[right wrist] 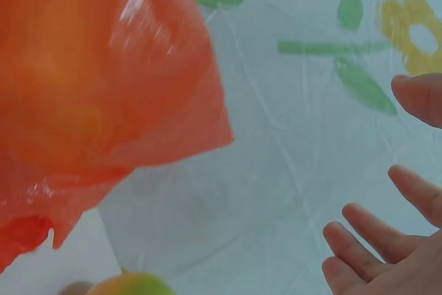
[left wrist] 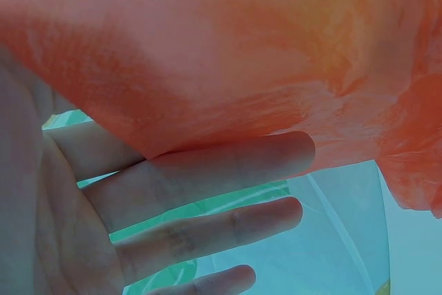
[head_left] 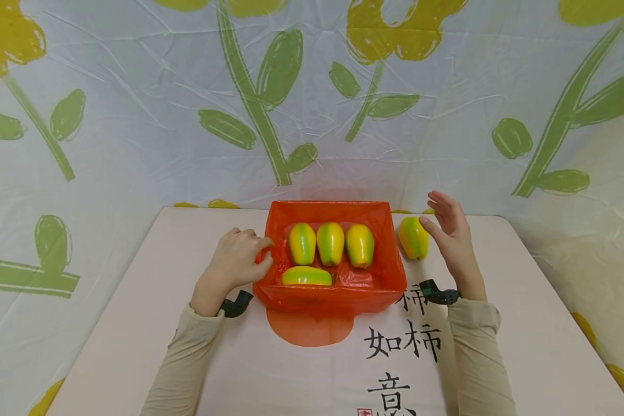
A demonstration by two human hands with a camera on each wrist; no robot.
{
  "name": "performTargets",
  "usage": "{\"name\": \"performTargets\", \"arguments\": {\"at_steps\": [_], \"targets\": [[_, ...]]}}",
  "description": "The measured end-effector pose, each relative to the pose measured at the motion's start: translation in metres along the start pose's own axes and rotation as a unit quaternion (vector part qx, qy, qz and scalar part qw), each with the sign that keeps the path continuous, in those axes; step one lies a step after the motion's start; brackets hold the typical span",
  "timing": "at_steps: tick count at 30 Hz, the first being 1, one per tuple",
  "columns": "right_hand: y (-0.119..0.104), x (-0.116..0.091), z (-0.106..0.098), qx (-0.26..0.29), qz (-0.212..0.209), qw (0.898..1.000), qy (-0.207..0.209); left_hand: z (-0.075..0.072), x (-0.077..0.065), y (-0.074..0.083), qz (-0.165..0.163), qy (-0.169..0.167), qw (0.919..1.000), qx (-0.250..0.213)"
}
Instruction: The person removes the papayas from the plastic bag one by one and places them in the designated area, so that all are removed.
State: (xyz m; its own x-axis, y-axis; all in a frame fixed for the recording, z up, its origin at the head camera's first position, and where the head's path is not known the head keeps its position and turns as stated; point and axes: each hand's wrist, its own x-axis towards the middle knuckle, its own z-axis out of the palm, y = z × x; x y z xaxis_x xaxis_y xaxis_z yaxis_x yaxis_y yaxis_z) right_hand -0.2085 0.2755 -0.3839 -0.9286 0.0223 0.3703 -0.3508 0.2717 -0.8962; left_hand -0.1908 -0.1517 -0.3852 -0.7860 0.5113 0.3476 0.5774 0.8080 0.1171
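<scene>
Two hands at once, working to either side of the red container. With the left hand, bending thumb and index finger at the container's left rim, while stretching other fingers fairly straight beside the thin plastic; probably steadying an easily dented wall, though not being able to tell whether pinching it or only touching. With the right hand, spreading fingers and thumb wide to the right of the container and holding nothing.

Finding the loose fruit on the bench, just right of the container, lying between it and the right hand, near the thumb; lying well apart from the left hand, across the container's full width. Perhaps shaping that right hand to suit the fruit's rounded sides.

Inside the container, counting three lined-up fruits, pointing near to far side by side, and one sideways fruit along the near wall, toward the left; presumably fitting snugly that way and leaving bare floor at the near right. Touching none of those four with either hand. Just nearer than the container, showing an orange print.
</scene>
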Motion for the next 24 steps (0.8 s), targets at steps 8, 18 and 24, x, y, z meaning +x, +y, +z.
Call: {"name": "performTargets", "arguments": {"at_steps": [8,18,24], "targets": [[-0.026,-0.007,0.008,0.034,-0.027,0.999,-0.012,-0.001,0.0,0.001,0.003,0.001,1.0,0.002],[-0.048,-0.014,0.018,0.058,-0.06,0.996,-0.04,-0.001,0.0,0.001,0.0,-0.001,1.0,0.002],[-0.06,-0.019,0.026,0.004,-0.08,0.995,-0.061,0.0,0.0,0.002,0.0,-0.003,1.0,0.002]]}}
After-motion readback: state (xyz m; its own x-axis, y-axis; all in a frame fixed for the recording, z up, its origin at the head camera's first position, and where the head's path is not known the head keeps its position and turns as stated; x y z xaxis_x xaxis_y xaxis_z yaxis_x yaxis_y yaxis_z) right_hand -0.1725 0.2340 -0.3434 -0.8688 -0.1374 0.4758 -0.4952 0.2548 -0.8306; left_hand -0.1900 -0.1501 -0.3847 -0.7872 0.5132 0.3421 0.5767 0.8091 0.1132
